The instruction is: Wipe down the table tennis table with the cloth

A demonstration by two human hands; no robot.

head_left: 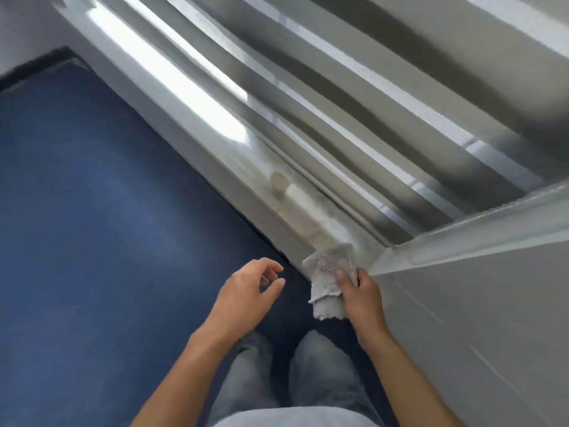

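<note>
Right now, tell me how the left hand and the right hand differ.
The left hand holds nothing, its fingers loosely curled; the right hand grips the grey cloth. The left hand hangs over the blue surface, touching nothing; the right hand holds the cloth at the edge of the window ledge. Both are bare.

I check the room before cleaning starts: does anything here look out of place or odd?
A pale cup lies tipped on its side on the window sill, which looks odd; no spill is visible, though the picture is blurred. The right hand grips the grey cloth at the sill's corner; the left hand is open.
</note>
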